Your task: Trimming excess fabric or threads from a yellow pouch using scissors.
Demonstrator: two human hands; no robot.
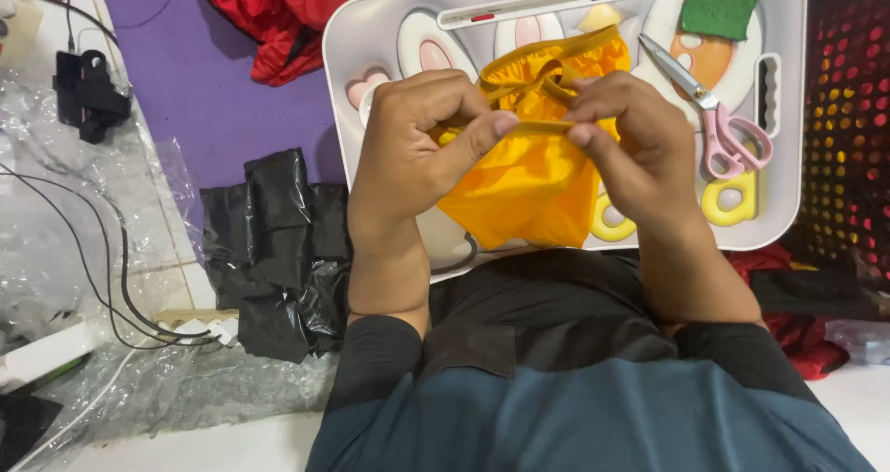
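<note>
Both hands hold a small orange-yellow cloth pouch (533, 180) with a drawstring edge above a white lap tray (371, 27). My left hand (417, 143) pinches the pouch's folded rim between thumb and fingers. My right hand (630, 138) pinches the same rim from the other side, fingertips almost meeting the left thumb. The cloth hangs down between the hands and covers the tray's middle.
On the tray lie pink-handled scissors (718, 120), yellow-handled scissors (732, 198), a green sponge-like pad (718, 10) and a white pen-like bar (556, 4). A black plastic bag (273, 249) lies left, red cloth (269, 18) on a purple mat (195, 82), cables and clear plastic (56, 184) far left.
</note>
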